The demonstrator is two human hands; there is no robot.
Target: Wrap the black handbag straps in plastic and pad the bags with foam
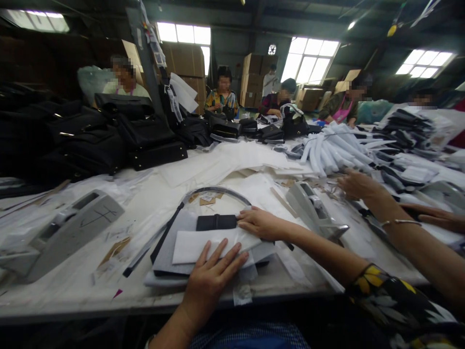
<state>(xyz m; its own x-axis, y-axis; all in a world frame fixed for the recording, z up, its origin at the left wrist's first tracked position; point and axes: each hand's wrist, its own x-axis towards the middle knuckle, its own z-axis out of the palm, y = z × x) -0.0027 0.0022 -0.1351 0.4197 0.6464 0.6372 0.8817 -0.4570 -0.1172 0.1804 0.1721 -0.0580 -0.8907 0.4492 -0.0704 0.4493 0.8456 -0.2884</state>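
Note:
In front of me on the table lies a black handbag (157,254) with a curved handle (218,189) wrapped in clear film. Grey-white sheeting covers much of its body. A white foam sheet (187,246) rests across it, just below a short black strap tab (216,222). My left hand (214,271) presses flat on the foam sheet, fingers spread. My right hand (261,223) lies at the right end of the tab and the sheet, fingertips touching there; its thumb is hidden. A long strip (145,254), dark and film-wrapped, runs along the bag's left side.
Grey tape dispensers stand left (78,228) and right (310,208). A co-worker's hand (358,186) reaches in from the right. Black bags (152,140) pile at the left back, white foam tubes (334,148) at the right back. Several people work across the table.

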